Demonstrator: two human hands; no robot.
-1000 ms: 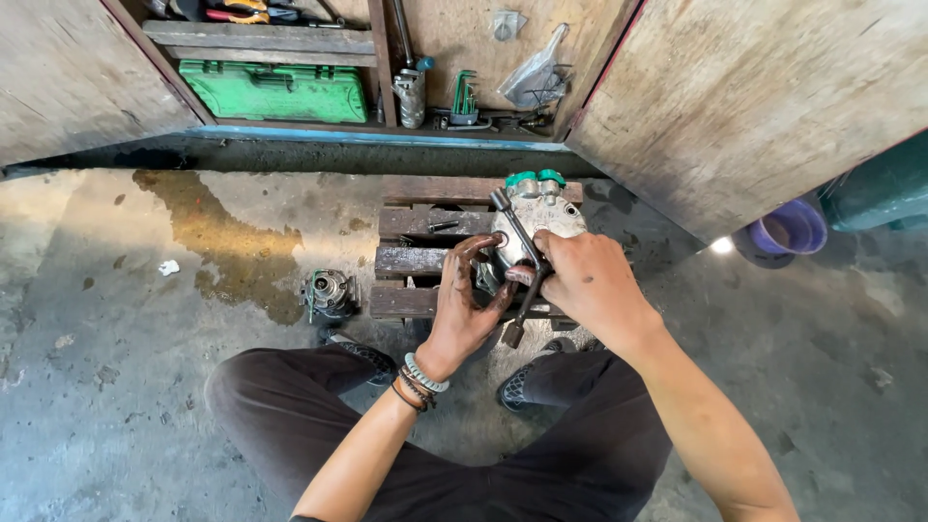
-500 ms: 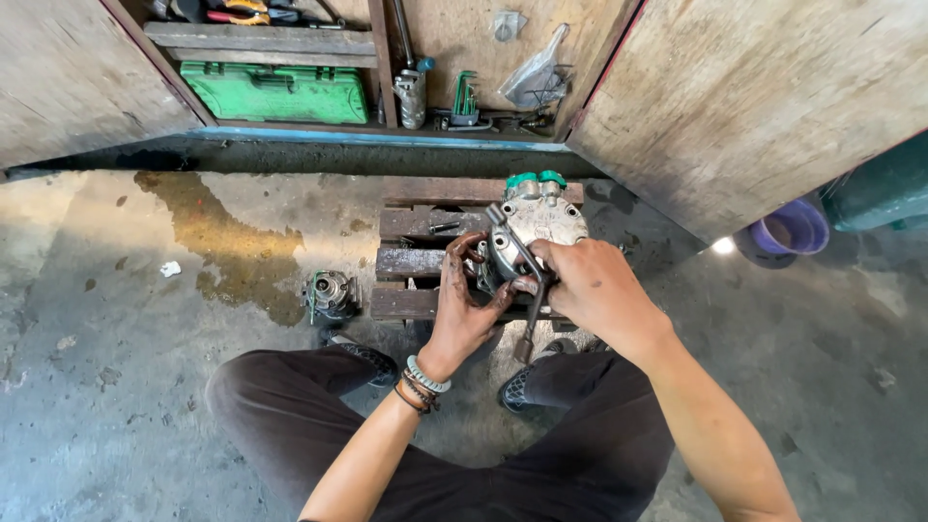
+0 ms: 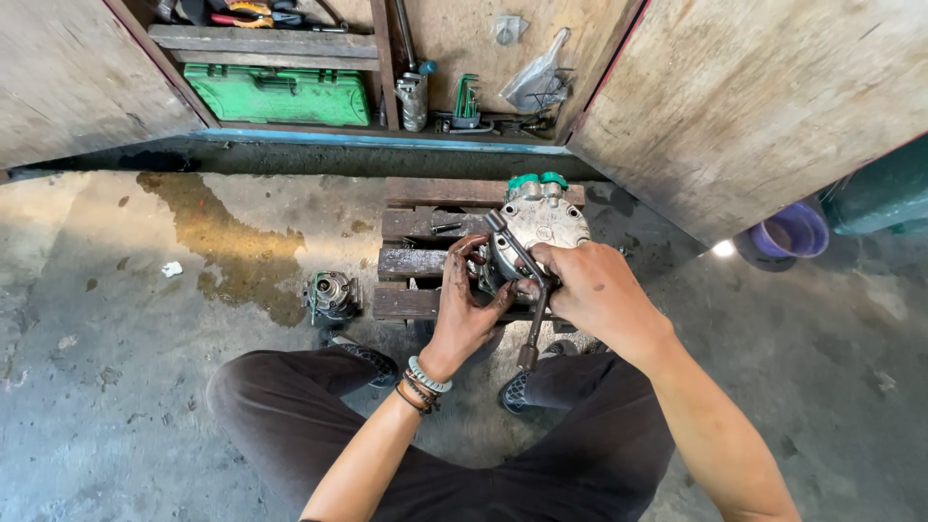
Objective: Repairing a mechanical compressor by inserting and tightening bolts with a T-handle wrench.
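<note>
At the far left, a brown stain (image 3: 227, 246) spreads across the grey concrete floor (image 3: 106, 387), with a small white scrap (image 3: 171, 270) lying beside it. Above, on the lower shelf of an open wooden cabinet, sits a green tool case (image 3: 275, 95). Further right on the floor, just left of the pallet, stands a small round metal part (image 3: 331, 295), apart from both hands. The low wooden pallet (image 3: 420, 224) serves as the surface, and on it rests a grey metal compressor (image 3: 541, 224) with two green caps (image 3: 538, 181) at its far end. The left hand (image 3: 464, 304), smeared with grease and wearing beaded bracelets (image 3: 420, 384) at the wrist, is curled around the near left side of the compressor, fingers touching its body. A long dark wrench (image 3: 519, 266) runs slantwise from the top of the compressor down toward the person's feet. The right hand (image 3: 592, 290) is clenched around the middle of that wrench, right against the near end of the compressor. Below, the person's dark trousers (image 3: 290, 416) and dark shoes (image 3: 517, 391) show, the legs on either side of the pallet. Far right, a purple bucket (image 3: 791, 232) sits on the floor under an open cabinet door (image 3: 764, 97).
</note>
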